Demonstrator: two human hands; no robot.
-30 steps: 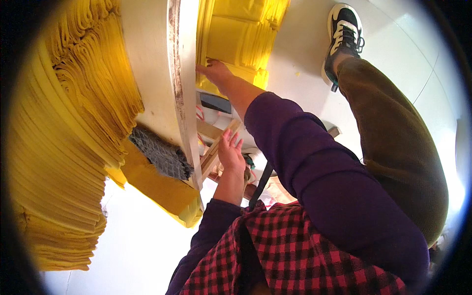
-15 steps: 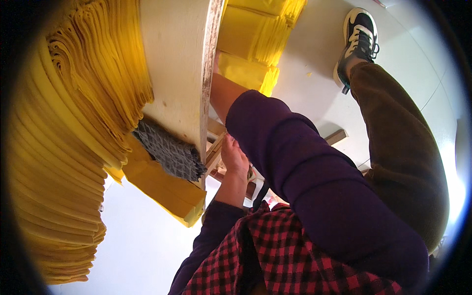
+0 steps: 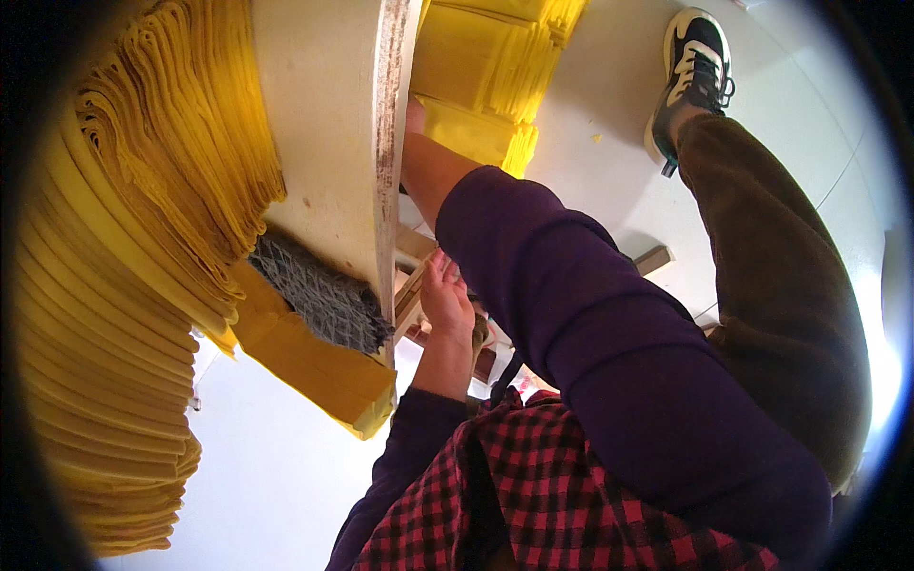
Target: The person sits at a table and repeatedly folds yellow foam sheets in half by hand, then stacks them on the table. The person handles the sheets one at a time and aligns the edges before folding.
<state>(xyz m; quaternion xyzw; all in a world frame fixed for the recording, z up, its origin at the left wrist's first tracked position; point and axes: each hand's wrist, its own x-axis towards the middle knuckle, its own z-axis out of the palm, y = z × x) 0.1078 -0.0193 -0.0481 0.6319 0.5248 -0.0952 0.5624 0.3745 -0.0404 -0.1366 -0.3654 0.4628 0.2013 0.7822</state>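
My right hand [image 3: 415,116] reaches down past the edge of a pale wooden board [image 3: 319,124], beside a stack of folded yellow cloths [image 3: 481,67] near the floor. Most of that hand is hidden behind the board, and its fingers cannot be seen. Below my right forearm, my left hand [image 3: 447,293] is raised near the board's edge. Its fingers look loosely apart with nothing visible in them, though the purple right sleeve hides part of them. On the board at the left stands a tall pile of folded yellow cloth [image 3: 114,314].
A grey patterned cloth [image 3: 322,293] lies on the board near a long yellow folded bundle [image 3: 309,364]. Wooden bars [image 3: 409,295] show under the board. My leg in brown trousers [image 3: 776,247] and a black-and-white shoe [image 3: 697,71] are on the right, on the pale floor [image 3: 609,124].
The board and yellow pile have shifted slightly left in view. My left hand shows a little more of its fingers, while my right arm stays almost in place.
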